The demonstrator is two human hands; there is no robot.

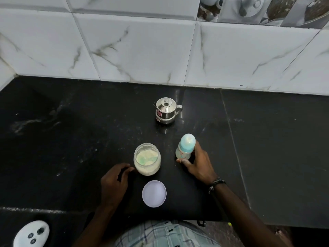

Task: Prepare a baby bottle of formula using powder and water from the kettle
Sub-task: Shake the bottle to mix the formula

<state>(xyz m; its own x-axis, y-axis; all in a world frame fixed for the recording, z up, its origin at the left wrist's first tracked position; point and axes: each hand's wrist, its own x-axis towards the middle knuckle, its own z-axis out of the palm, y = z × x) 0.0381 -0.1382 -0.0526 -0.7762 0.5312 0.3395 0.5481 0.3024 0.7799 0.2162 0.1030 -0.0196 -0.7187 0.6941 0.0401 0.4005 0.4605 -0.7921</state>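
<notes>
Gripping baby bottle (185, 146) with right hand (197, 164), left hand (114, 182) curled beside powder jar (147, 159)

The scene is moderately lit with cool, even light that seems to come from above and behind the camera. The white marble wall tiles (142, 50) across the upper half are the brightest area, while the black countertop (71, 131) swallows light and looks grainy. Soft vertical glare streaks lie on the counter at centre, just right of the steel kettle (166, 110), which carries small highlights. A dim shadow darkens the counter's left part. Wide-angle distortion bends tile seams and counter edges toward the corners. Focus is fairly sharp centrally, softer at the lower edge.
</notes>
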